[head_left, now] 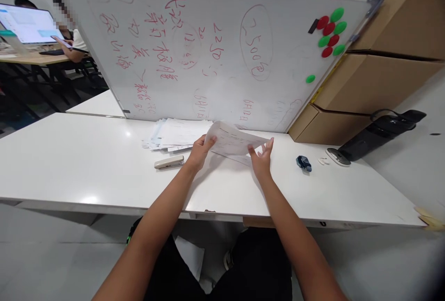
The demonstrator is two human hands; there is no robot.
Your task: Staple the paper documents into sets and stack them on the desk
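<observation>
A printed sheet of paper (231, 140) is lifted just above the white desk, its upper part bent upward. My left hand (200, 152) pinches its left edge, thumb on top. At the right end, my right hand (261, 158) has its thumb on the sheet, with the other fingers raised and partly spread behind the edge. Part of another sheet shows beneath, near the desk surface. Left of my left hand lies a beige stapler (169, 162). Behind it is an uneven stack of papers (181, 132).
A whiteboard (222, 97) with red writing and magnets stands along the back of the desk (86, 162). On the right are cardboard boxes (378, 81), a dark bottle (377, 134), a computer mouse (338, 157) and a small dark-blue object (303, 163). A person sits near a monitor (29, 24) at far left.
</observation>
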